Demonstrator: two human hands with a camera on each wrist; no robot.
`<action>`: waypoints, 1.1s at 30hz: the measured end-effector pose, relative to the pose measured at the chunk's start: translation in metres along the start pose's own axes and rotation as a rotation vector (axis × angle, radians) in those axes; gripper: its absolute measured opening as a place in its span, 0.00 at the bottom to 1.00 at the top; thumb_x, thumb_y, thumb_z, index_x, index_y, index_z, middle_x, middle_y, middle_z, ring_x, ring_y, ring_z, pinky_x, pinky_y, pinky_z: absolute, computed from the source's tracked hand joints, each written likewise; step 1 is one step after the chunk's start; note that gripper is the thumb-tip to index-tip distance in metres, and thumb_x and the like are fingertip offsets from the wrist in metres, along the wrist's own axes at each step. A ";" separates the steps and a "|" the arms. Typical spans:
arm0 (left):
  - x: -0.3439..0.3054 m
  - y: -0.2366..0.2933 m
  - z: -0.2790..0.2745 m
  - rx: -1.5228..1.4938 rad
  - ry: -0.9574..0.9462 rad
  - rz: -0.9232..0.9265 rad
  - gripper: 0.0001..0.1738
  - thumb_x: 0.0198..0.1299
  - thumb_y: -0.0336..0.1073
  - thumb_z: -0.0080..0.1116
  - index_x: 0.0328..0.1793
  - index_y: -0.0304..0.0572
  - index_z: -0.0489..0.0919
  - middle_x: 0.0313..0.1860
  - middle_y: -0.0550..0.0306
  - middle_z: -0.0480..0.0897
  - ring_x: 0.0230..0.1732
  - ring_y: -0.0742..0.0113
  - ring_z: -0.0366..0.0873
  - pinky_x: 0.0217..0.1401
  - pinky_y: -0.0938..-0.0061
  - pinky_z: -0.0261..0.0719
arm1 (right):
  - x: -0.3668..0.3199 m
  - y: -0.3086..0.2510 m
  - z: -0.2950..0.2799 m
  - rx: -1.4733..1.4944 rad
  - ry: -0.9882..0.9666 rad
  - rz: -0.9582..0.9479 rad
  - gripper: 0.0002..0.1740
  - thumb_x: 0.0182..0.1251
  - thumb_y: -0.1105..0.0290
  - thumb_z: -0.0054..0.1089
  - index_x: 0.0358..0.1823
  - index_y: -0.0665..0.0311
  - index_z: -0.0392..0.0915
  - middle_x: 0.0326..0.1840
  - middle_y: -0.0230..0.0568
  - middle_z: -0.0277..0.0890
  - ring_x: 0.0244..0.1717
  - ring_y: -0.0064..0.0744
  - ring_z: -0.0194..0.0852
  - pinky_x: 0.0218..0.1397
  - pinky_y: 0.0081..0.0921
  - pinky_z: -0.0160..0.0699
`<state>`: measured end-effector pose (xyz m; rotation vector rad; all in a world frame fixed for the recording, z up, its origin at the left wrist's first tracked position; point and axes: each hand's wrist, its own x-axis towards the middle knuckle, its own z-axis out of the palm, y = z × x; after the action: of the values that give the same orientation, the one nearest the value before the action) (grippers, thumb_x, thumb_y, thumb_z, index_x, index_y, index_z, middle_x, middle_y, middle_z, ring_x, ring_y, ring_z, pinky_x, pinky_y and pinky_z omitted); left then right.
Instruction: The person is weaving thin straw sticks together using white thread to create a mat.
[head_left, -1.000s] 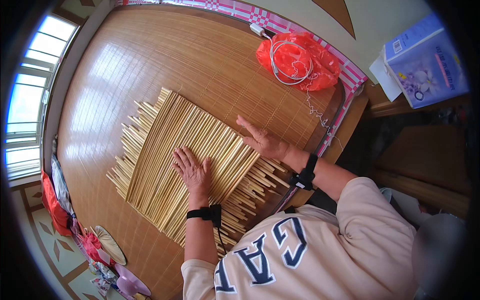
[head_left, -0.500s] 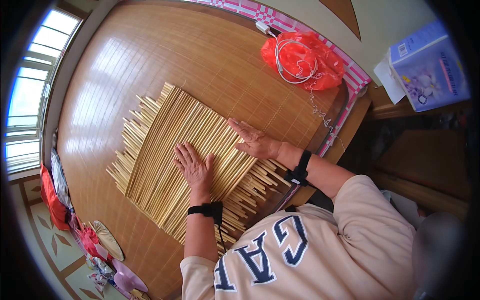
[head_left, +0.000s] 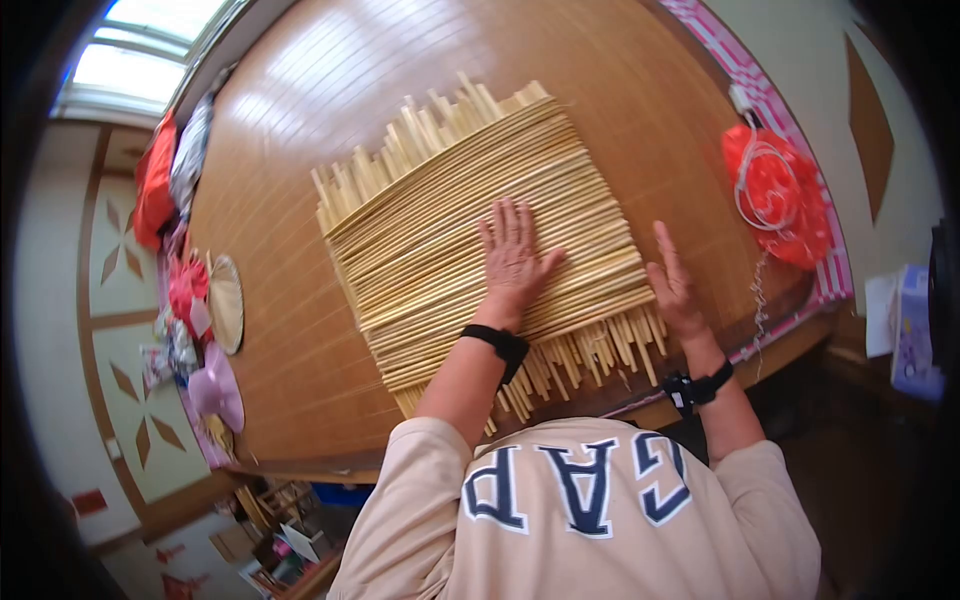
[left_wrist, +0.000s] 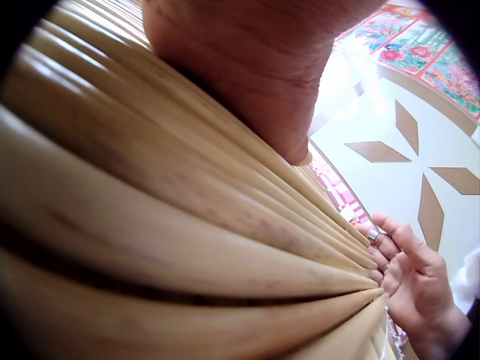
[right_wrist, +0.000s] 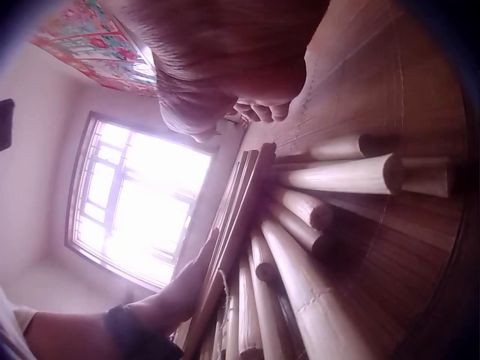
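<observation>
A layer of thin, pale wooden sticks (head_left: 440, 250) lies side by side over more sticks (head_left: 395, 150) that run crosswise and poke out on two sides. My left hand (head_left: 515, 265) rests flat on the upper layer, fingers spread and thumb out. Beside the right-hand ends of that layer is my right hand (head_left: 680, 295), its fingers extended; in the left wrist view the right hand's fingers (left_wrist: 386, 251) are against the stick ends. The right wrist view has the right hand (right_wrist: 232, 67) above protruding stick ends (right_wrist: 337, 176).
The sticks lie on a brown slatted mat (head_left: 290, 180). A red plastic bag (head_left: 785, 200) with a white cable is at the right edge. Along the left edge are a woven fan (head_left: 226, 305), a pink hat (head_left: 216, 388) and a red bag (head_left: 157, 185).
The head view has turned, shifting the scene. My right hand has moved off the top of the sticks to their right-hand ends. My left hand stays flat on the layer.
</observation>
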<state>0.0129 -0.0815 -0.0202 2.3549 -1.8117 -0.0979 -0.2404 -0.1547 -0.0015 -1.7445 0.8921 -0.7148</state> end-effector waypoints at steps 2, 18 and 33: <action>0.000 0.000 -0.003 -0.033 0.027 0.002 0.51 0.59 0.68 0.42 0.75 0.34 0.49 0.76 0.37 0.46 0.78 0.45 0.35 0.76 0.50 0.28 | 0.001 -0.009 0.004 -0.072 -0.021 -0.082 0.31 0.69 0.71 0.43 0.72 0.70 0.48 0.73 0.55 0.51 0.75 0.46 0.46 0.74 0.32 0.47; -0.047 -0.041 -0.055 -0.319 0.231 -0.107 0.43 0.64 0.53 0.51 0.76 0.41 0.46 0.76 0.38 0.43 0.78 0.46 0.34 0.76 0.52 0.33 | -0.034 -0.022 -0.011 -0.415 -0.063 -0.061 0.30 0.71 0.70 0.42 0.72 0.66 0.50 0.75 0.48 0.49 0.75 0.43 0.44 0.76 0.33 0.42; -0.292 -0.151 -0.083 -1.231 0.411 -0.775 0.33 0.67 0.29 0.36 0.78 0.46 0.45 0.73 0.46 0.60 0.74 0.58 0.54 0.74 0.69 0.48 | -0.037 0.016 -0.011 -0.193 -0.108 0.104 0.29 0.74 0.68 0.41 0.72 0.67 0.50 0.74 0.49 0.51 0.74 0.38 0.47 0.74 0.30 0.45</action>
<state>0.0938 0.2452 0.0203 1.7292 -0.3020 -0.5680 -0.2733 -0.1332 -0.0148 -1.8720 0.9962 -0.4740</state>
